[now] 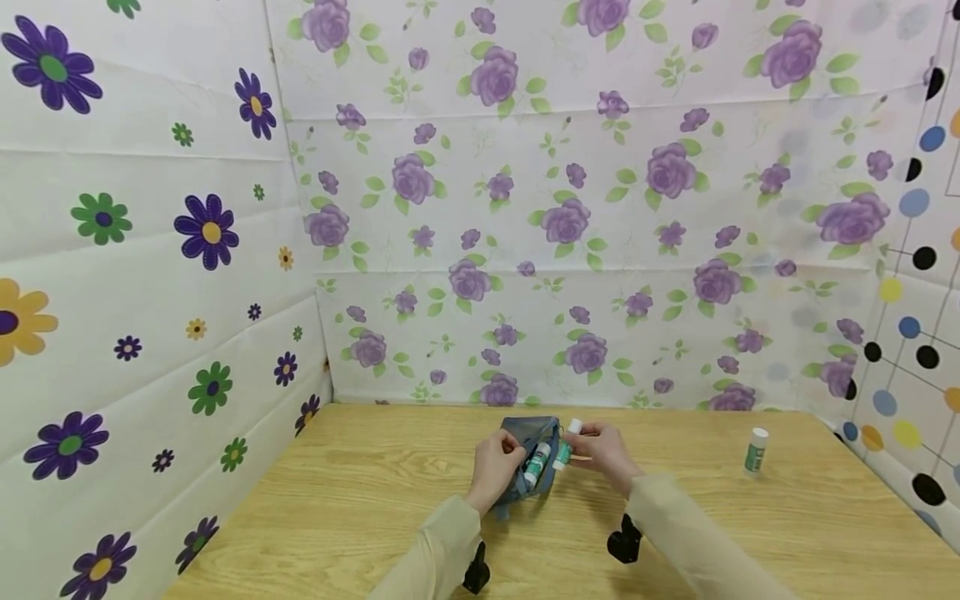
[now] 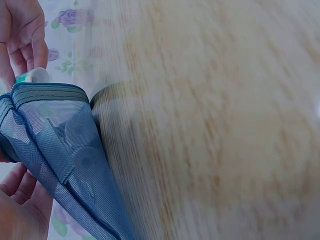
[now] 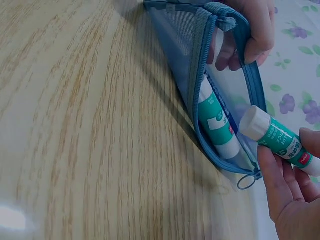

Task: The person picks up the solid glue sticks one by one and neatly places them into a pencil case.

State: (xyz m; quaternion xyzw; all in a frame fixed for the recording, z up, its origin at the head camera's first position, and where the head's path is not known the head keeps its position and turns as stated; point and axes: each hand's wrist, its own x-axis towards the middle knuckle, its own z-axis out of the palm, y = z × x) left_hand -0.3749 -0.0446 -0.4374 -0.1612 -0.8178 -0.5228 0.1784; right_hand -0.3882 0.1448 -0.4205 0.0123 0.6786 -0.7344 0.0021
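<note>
A blue mesh zip pouch stands open at its mouth on the table. My left hand pinches the rim of that mouth with thumb and fingers, as the right wrist view also shows. Inside the pouch lies a white-and-green glue stick. With thumb and fingers my right hand holds another glue stick, its white end at the open mouth, close to the zip. In the left wrist view the mesh side hides most of the pouch's contents. A third glue stick stands upright on the right.
The wood-grain table runs back to a flowered sheet. Patterned sheets also hang at the left and right sides. A zip-pull ring hangs from the pouch's corner. Dark wrist devices sit beneath both forearms.
</note>
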